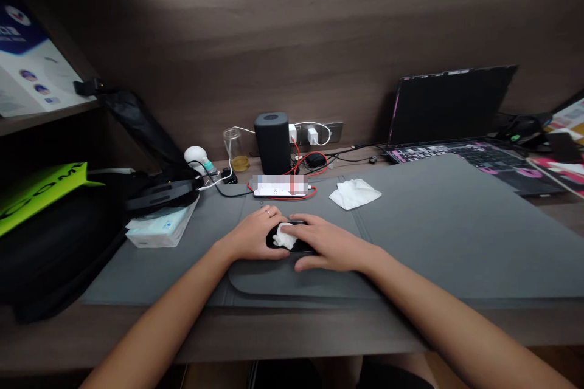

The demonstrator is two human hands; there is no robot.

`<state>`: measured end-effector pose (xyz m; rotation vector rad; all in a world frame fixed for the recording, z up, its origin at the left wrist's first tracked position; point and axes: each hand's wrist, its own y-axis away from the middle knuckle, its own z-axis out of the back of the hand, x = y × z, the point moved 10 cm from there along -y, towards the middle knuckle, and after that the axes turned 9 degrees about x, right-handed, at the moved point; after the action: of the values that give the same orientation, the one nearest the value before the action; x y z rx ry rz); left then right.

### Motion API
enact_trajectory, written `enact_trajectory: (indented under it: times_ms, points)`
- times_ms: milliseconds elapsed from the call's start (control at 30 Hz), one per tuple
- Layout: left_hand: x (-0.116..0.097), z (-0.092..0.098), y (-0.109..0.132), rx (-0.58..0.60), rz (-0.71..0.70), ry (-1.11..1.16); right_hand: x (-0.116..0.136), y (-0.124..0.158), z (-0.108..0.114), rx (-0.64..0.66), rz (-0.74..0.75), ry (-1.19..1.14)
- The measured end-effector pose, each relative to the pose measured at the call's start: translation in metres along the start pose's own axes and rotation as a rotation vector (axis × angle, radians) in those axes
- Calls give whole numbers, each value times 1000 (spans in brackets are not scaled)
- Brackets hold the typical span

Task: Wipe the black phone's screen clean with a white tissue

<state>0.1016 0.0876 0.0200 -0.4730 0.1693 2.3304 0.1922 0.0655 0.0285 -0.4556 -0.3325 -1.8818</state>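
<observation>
A black smartphone [302, 246] lies screen up on the grey desk mat [429, 237], close to the front edge. My left hand [253, 234] is wrapped around the phone's left end, thumb along the near side and fingers along the far side. A crumpled white tissue [283, 238] rests on the screen. My right hand [335, 246] reaches over the phone's right part, its fingertips pressing the tissue against the glass. Its thumb sits apart from the phone's near edge. Just beyond my hands lies a second phone [274, 189], lit and plugged into a red cable.
Another tissue [354, 193] lies spread on the mat. Behind are a dark speaker [272, 143], a glass jar [235, 149] and plugged chargers [312, 136]. An open laptop [449, 106] stands right. At left are a tissue pack [162, 225] and a black bag [50, 255].
</observation>
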Motion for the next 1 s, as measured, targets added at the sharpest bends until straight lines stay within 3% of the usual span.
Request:
enact_trajectory:
  times_ms: [433,633,1000]
  points:
    - [2,-2,-1,2,-1,7,7,-5,-5,-2,-49,35]
    - [4,-3,-1,3,22,-4,-5,-4,-9,35,-143,-11]
    - [2,-3,-2,10,3,-11,-2,-7,-15,35,-93,8]
